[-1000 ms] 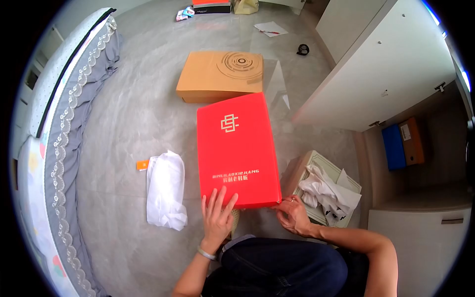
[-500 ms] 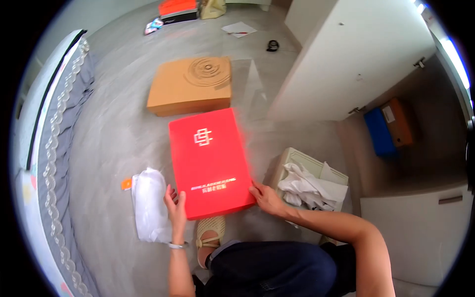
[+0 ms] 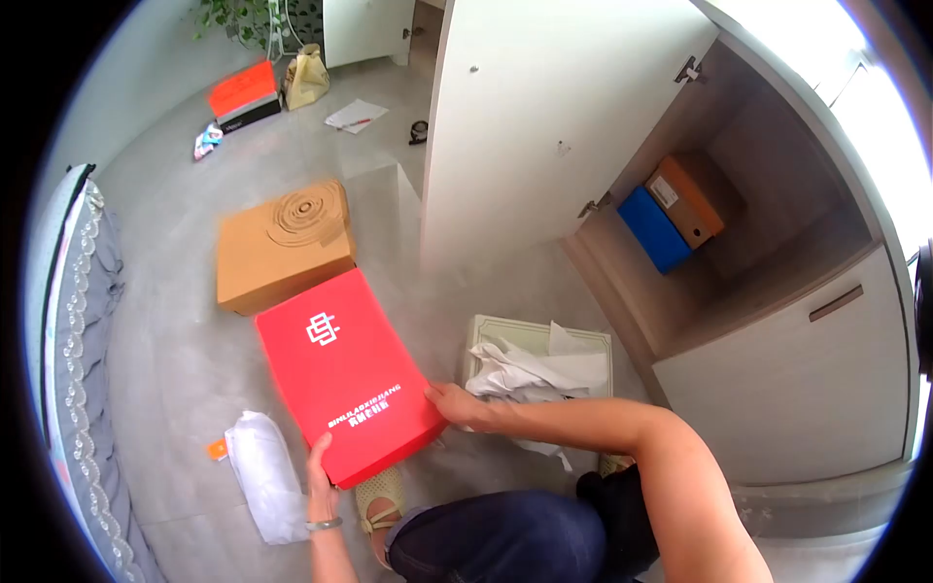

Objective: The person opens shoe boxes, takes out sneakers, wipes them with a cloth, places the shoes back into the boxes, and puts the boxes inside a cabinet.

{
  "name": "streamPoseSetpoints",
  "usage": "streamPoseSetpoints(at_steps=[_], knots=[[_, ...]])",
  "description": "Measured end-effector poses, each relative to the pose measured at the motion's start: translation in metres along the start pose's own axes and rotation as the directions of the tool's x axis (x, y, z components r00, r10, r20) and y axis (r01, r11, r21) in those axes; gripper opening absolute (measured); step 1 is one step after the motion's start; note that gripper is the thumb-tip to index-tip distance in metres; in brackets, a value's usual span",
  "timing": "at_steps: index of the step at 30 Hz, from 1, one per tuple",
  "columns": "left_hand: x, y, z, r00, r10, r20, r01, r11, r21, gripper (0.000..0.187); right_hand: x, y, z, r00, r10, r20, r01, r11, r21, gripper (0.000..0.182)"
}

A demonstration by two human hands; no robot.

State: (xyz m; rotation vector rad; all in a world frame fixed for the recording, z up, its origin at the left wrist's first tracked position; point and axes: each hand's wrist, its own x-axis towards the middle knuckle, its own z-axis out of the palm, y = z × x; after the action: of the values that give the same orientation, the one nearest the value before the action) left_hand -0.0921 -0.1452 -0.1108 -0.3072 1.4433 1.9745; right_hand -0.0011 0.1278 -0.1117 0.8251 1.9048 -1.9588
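A red shoebox [image 3: 340,379] with a white logo and lettering on its lid is held closed in front of me, over my foot. My left hand [image 3: 321,471] grips its near left corner, thumb on the lid and the other fingers hidden by the box. On the right side, my right hand [image 3: 455,406] holds the box's edge near the lower corner, with its fingers partly out of sight beneath. Just beyond it lies a brown cardboard box [image 3: 267,243] with a ring pattern on top. A white wrapped bundle [image 3: 264,476] is on the floor to the left.
An open pale box [image 3: 473,360] with crumpled white paper [image 3: 530,374] stands at right. The cabinet's door [image 3: 544,107] is swung open; inside sit a blue box [image 3: 656,230] and an orange-brown box [image 3: 692,199]. An orange-and-black shoebox [image 3: 245,95] is farther back. Bedding edges the left.
The view has swung to the right, so more of the cabinet's inside shows. The red shoebox is now more tilted in view, with both hands still on it.
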Motion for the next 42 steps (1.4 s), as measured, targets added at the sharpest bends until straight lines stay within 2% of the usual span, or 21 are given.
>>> streamPoseSetpoints(at_steps=[1,3,4,5,7,11,13,17,21,23,25,27,28,30,31,33,34,37,39,41,42], knots=[[-0.003,0.006,0.001,1.0,0.021,0.001,-0.021,1.0,0.002,0.056,-0.003,-0.007,-0.002,1.0,-0.021,0.005,0.021,1.0,-0.002,0.049],[-0.022,0.016,0.0,0.998,0.065,0.012,-0.062,0.989,-0.136,0.058,-0.03,-0.018,-0.002,0.999,-0.031,-0.017,0.026,0.972,-0.234,0.05],[-0.033,0.016,-0.003,0.998,0.064,0.008,-0.063,0.99,-0.127,0.058,-0.049,-0.032,-0.011,0.992,-0.054,0.112,0.078,0.97,-0.23,0.058],[-0.042,0.014,-0.006,0.995,0.1,0.029,-0.094,0.982,-0.166,0.056,-0.066,-0.045,-0.019,0.992,-0.061,0.112,0.085,0.971,-0.222,0.058],[-0.057,0.012,-0.007,0.988,0.144,0.06,-0.129,0.971,-0.201,0.055,-0.096,-0.059,-0.03,0.967,-0.136,0.217,0.142,0.99,-0.014,0.076],[-0.081,0.012,0.014,0.931,0.258,0.256,-0.209,0.956,-0.204,0.066,-0.123,-0.052,-0.042,0.936,-0.249,0.249,0.259,0.966,-0.007,0.097],[-0.087,0.018,0.028,0.9,0.265,0.346,-0.206,0.958,-0.199,0.072,-0.143,-0.065,-0.043,0.909,-0.33,0.254,0.246,0.917,0.313,0.108],[-0.098,0.035,0.074,0.831,0.23,0.506,-0.212,0.973,-0.094,0.075,-0.21,-0.084,-0.054,0.894,-0.448,-0.002,0.409,0.816,0.407,0.096],[-0.092,0.04,0.118,0.73,0.212,0.649,-0.292,0.956,0.016,0.077,-0.276,-0.094,-0.06,0.855,-0.415,-0.311,0.518,0.706,0.483,0.092],[-0.082,0.043,0.144,0.666,0.118,0.737,-0.229,0.972,0.052,0.073,-0.307,-0.103,-0.057,0.836,-0.39,-0.386,0.542,0.694,0.474,0.089],[-0.089,0.059,0.189,0.575,0.133,0.807,-0.222,0.975,-0.002,0.066,-0.325,-0.105,-0.055,0.746,-0.356,-0.563,0.637,0.627,0.449,0.086],[-0.093,0.068,0.232,0.633,0.291,0.717,-0.364,0.93,-0.056,0.051,-0.33,-0.102,-0.06,0.721,-0.318,-0.616,0.655,0.604,0.454,0.082],[-0.087,0.072,0.244,0.631,0.291,0.719,-0.366,0.929,-0.055,0.051,-0.329,-0.101,-0.064,0.691,-0.265,-0.672,0.672,0.577,0.464,0.079],[-0.076,0.079,0.27,0.703,0.486,0.519,-0.581,0.814,0.025,0.038,-0.319,-0.099,-0.077,0.635,-0.207,-0.744,0.712,0.529,0.462,0.074],[-0.076,0.079,0.283,0.727,0.581,0.367,-0.615,0.788,-0.03,0.035,-0.311,-0.098,-0.084,0.608,-0.141,-0.781,0.717,0.519,0.465,0.068],[-0.084,0.076,0.299,0.704,0.622,0.343,-0.656,0.754,-0.021,0.037,-0.302,-0.097,-0.097,0.586,-0.052,-0.809,0.72,0.492,0.49,0.058],[-0.088,0.068,0.308,0.649,0.667,0.366,-0.703,0.709,-0.047,0.044,-0.299,-0.097,-0.105,0.612,-0.022,-0.791,0.706,0.467,0.533,0.054],[-0.1,0.011,0.313,0.652,0.65,0.389,-0.706,0.708,-0.001,0.047,-0.299,-0.11,-0.121,0.615,0.012,-0.788,0.72,0.4,0.568,0.055],[-0.106,-0.024,0.311,0.642,0.568,0.514,-0.672,0.74,0.022,0.044,-0.289,-0.113,-0.138,0.589,0.009,-0.808,0.747,0.374,0.549,0.057],[-0.1,-0.038,0.313,0.605,0.532,0.592,-0.673,0.74,0.023,0.043,-0.275,-0.11,-0.164,0.497,-0.021,-0.868,0.822,0.334,0.462,0.055],[-0.096,-0.042,0.314,0.652,0.43,0.625,-0.591,0.804,0.063,0.043,-0.266,-0.104,-0.182,0.459,-0.063,-0.886,0.857,0.296,0.422,0.052]])
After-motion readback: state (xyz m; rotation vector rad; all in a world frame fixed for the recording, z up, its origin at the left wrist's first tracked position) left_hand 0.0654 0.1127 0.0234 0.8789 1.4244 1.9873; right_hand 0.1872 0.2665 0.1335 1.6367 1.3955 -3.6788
